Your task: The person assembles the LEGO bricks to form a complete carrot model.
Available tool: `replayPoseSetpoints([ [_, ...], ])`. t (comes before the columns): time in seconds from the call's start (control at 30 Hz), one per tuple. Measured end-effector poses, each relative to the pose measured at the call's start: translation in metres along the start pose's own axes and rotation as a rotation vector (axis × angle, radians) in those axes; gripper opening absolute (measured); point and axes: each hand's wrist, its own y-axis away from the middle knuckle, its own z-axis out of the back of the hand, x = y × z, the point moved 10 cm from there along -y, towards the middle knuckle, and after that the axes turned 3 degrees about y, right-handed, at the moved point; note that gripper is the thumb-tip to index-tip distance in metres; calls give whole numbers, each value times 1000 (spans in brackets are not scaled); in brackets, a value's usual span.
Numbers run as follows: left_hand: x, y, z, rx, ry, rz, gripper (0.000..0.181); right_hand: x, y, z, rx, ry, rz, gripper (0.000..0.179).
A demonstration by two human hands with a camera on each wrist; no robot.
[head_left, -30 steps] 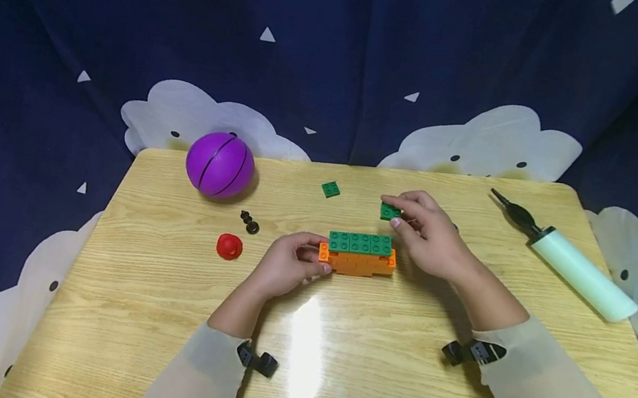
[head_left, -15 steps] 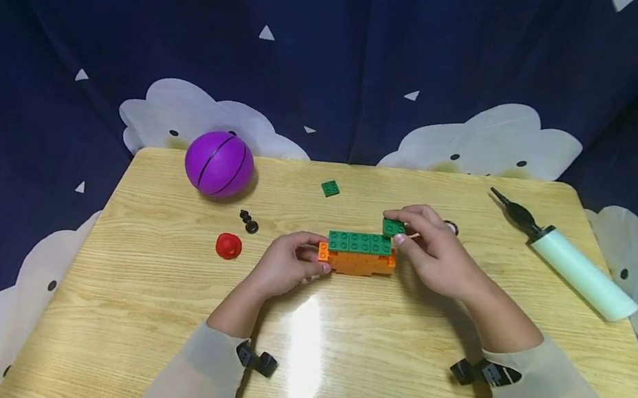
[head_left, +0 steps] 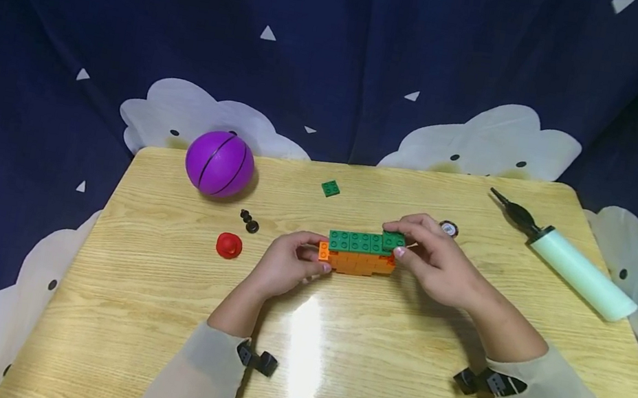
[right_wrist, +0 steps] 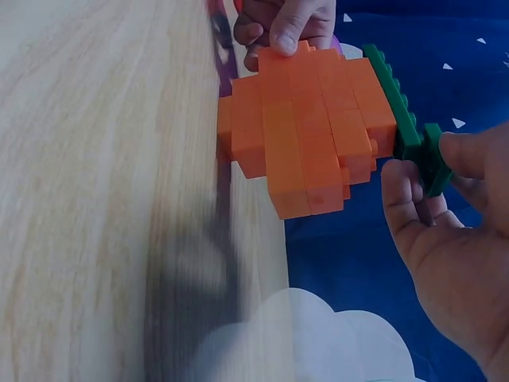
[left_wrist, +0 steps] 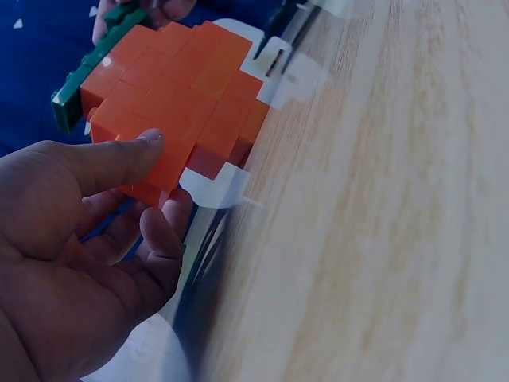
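Observation:
An orange block build (head_left: 360, 263) stands on the table, its stepped side made of several bricks. Along its top runs a row of green bricks (head_left: 350, 241). My left hand (head_left: 286, 265) grips the build's left end, thumb on the near face, as the left wrist view (left_wrist: 87, 231) shows too. Between thumb and fingers my right hand (head_left: 437, 259) pinches a small green brick (head_left: 393, 241). In the right wrist view that green brick (right_wrist: 434, 163) overlaps the end of the green row, jutting past it.
Another small green brick (head_left: 330, 188) lies behind the build. Left are a purple ball (head_left: 220, 164), a black chess piece (head_left: 249, 222) and a red hat-shaped piece (head_left: 229, 246). A round disc (head_left: 448, 228) and a hand pump (head_left: 583, 272) lie right on the wooden table (head_left: 161, 327).
My right hand has brought its green brick down and toward me, onto the right end of the green row. The round disc has come into sight behind it. My left hand keeps its place.

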Motion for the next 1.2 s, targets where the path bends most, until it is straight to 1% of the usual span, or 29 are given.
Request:
replayPoseSetpoints([
  [0.27, -3, -1, 0, -3, -16, -4, 52, -1, 1, 0, -20, -3, 18, 38],
  [0.47, -1, -2, 0, -2, -14, 2, 52, 0, 1, 0, -38, -12, 27, 39],
  [0.73, 0, -1, 0, -1, -14, 8, 52, 2, 1, 0, -80, -99, 69, 38],
  [0.83, 0, -1, 0, -6, -17, 4, 52, 2, 1, 0, -92, -127, 58, 37],
  [0.97, -1, -1, 1, -16, -21, -2, 52, 1, 0, -1, -97, -168, 22, 36],
  [1.07, 0, -1, 1, -15, -25, 4, 52, 1, 0, -2, -100, -157, 16, 36],
  [1.2, 0, -1, 0, -11, -38, 5, 53, 1, 1, -1, -107, -93, 30, 39],
])
